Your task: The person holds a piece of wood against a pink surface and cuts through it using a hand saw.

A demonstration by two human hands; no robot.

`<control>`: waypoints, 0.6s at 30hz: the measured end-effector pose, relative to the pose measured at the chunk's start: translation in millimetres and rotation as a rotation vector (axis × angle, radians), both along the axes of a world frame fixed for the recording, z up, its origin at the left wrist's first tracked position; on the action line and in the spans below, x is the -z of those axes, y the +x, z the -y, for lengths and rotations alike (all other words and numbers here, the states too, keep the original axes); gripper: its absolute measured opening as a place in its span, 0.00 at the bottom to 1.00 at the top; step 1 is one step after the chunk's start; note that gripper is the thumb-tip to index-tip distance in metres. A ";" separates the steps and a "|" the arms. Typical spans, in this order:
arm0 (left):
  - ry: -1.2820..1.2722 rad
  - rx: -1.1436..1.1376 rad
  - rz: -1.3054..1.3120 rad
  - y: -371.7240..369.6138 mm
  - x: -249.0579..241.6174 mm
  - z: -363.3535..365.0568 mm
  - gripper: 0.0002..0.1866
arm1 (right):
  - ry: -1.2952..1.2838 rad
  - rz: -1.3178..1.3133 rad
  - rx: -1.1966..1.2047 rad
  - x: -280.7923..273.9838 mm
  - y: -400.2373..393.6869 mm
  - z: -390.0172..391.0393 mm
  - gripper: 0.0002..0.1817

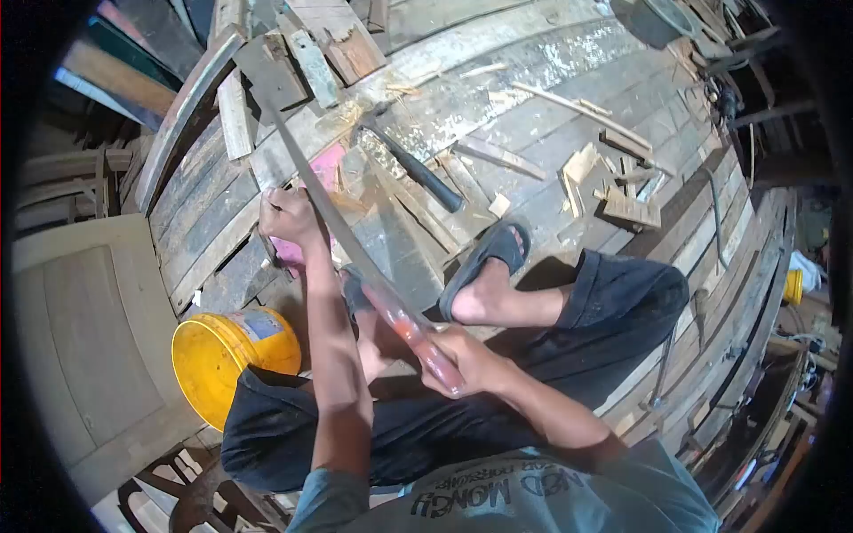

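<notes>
A long narrow blade point(311, 182) runs from the upper left down to a reddish-brown handle point(413, 338) near my lap. My right hand point(464, 360) is wrapped round that handle. Close beside the blade's left edge, my left hand point(289, 215) is closed with its fingers curled; what it holds, if anything, is hidden. Pink material point(327, 169) shows behind my left hand and the blade. To the right of the blade, a hammer-like tool with a black handle point(418, 169) lies on the planks.
The yellow bucket point(206, 369) lies tilted by my left knee. Wood scraps point(631, 209) and a long thin strip point(582, 111) are scattered on the plank floor point(533, 213). My sandalled foot point(484, 289) is near the middle. A panelled wooden board point(84, 329) stands at left.
</notes>
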State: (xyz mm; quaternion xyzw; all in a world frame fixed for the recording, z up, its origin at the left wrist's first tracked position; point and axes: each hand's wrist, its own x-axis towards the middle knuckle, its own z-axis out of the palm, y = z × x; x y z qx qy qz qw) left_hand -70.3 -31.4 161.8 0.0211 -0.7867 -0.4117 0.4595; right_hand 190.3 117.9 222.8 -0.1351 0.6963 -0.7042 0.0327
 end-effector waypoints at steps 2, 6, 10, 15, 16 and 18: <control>-0.055 0.092 -0.059 8.1 7.8 -7.8 0.19 | -0.079 0.134 0.025 6.3 -23.9 0.6 0.16; -0.003 0.110 -0.026 3.9 -3.1 -25.4 0.19 | -0.061 0.157 0.065 7.2 -33.9 -4.9 0.11; 0.057 0.058 -0.049 -6.9 -4.5 -21.9 0.19 | -0.159 0.110 0.033 6.9 -2.1 -4.1 0.17; 0.075 0.015 0.022 -9.0 2.0 -2.4 0.19 | -0.152 0.175 0.026 24.8 -41.1 -1.5 0.13; 0.085 0.038 0.019 -10.9 3.8 3.5 0.20 | -0.138 0.138 0.009 22.5 -34.8 -0.2 0.13; 0.118 0.057 0.014 -15.4 10.3 14.0 0.20 | -0.098 0.179 -0.021 5.1 -17.6 -2.1 0.13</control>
